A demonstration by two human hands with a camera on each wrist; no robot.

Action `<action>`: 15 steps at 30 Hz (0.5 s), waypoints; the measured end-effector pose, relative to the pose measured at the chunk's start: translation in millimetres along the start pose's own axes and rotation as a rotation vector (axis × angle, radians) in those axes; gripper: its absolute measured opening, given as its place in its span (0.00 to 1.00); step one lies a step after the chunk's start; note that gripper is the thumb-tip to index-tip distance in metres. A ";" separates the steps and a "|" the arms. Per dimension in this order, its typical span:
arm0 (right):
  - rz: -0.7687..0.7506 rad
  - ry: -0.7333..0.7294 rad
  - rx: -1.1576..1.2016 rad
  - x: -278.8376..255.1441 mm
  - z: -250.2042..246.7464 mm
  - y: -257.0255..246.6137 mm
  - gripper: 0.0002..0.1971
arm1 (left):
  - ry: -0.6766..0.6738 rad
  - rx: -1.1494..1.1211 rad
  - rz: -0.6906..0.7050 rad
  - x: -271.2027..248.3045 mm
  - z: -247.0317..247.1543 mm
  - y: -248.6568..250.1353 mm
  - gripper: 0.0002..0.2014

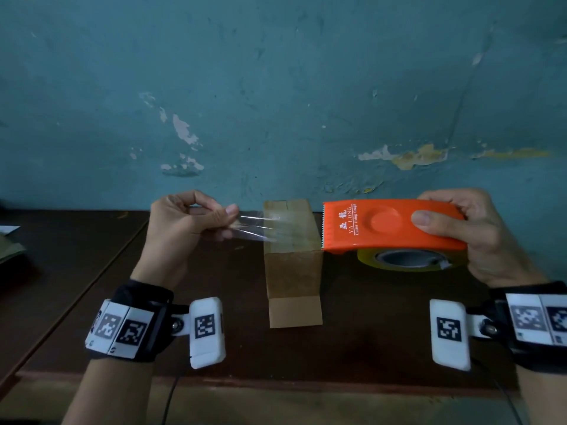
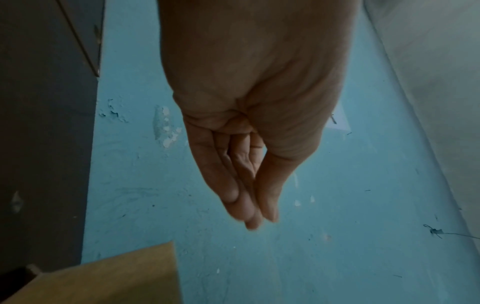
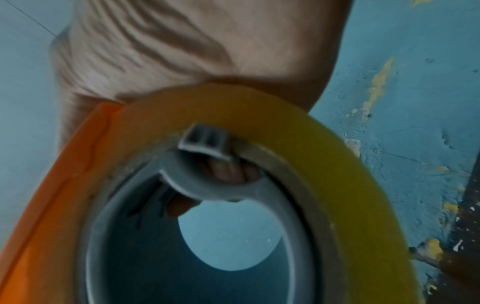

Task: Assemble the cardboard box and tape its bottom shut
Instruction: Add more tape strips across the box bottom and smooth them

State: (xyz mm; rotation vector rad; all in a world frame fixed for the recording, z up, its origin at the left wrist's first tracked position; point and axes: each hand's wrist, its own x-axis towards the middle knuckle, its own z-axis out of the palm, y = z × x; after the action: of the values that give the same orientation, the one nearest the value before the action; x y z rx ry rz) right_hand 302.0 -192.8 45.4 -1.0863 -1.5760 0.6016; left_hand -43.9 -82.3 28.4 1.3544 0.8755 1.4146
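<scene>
A small brown cardboard box [image 1: 293, 265] stands on the dark table [image 1: 76, 271] against the wall, one flap lying flat toward me. My right hand [image 1: 469, 231] grips an orange tape dispenser [image 1: 386, 225] with a yellowish tape roll [image 1: 405, 260] just right of the box top. A strip of clear tape [image 1: 260, 228] runs from the dispenser's toothed edge leftward over the box top. My left hand [image 1: 227, 222] pinches its free end left of the box. In the left wrist view the fingers [image 2: 244, 205] press together, with the box corner [image 2: 116, 277] below. The right wrist view is filled by the roll [image 3: 324, 164] and dispenser [image 3: 64, 185].
A peeling blue wall [image 1: 276, 87] rises right behind the table. Paper or cardboard pieces [image 1: 9, 243] lie at the table's far left. The table's front edge [image 1: 276, 384] runs below my wrists.
</scene>
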 end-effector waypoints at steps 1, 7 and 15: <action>-0.005 -0.001 -0.003 -0.1 -1.1 0.0 0.18 | 0.012 -0.014 0.001 0.1 -1.9 -0.1 0.12; 0.006 0.009 -0.100 -4.4 -10.3 -0.8 0.25 | -0.012 0.008 -0.004 -2.4 -2.5 -1.4 0.12; 0.005 0.001 -0.275 -3.5 -14.0 -11.1 0.21 | -0.061 -0.018 0.111 -11.8 19.7 25.2 0.13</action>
State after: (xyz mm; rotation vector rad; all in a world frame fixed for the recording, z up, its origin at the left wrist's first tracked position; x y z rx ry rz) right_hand 311.5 -203.1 57.0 -1.2929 -1.6895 0.3945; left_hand -29.3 -103.0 51.2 1.4436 0.7559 1.4540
